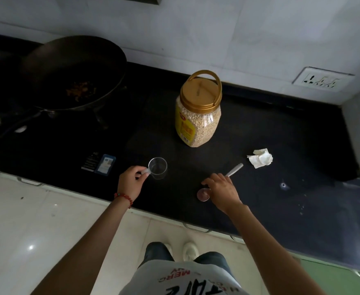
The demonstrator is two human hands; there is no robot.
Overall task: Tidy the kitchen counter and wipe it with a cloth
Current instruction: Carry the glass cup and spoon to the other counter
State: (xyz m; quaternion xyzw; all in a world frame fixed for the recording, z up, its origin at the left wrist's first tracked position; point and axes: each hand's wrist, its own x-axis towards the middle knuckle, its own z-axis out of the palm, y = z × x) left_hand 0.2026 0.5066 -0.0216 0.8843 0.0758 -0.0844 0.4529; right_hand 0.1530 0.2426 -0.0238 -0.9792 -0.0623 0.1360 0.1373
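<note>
From the head camera I see my left hand (131, 181) pinching the handle of a clear cup (157, 168) standing on the black counter (260, 128). My right hand (221, 189) is curled around a clear spoon (204, 194), its bowl low at the counter and its handle poking out past the fingers. A crumpled white cloth (260, 157) lies well to the right. A gold-lidded jar (198, 109) of grain stands behind, and a dark pan (72, 71) sits on the stove at left.
</note>
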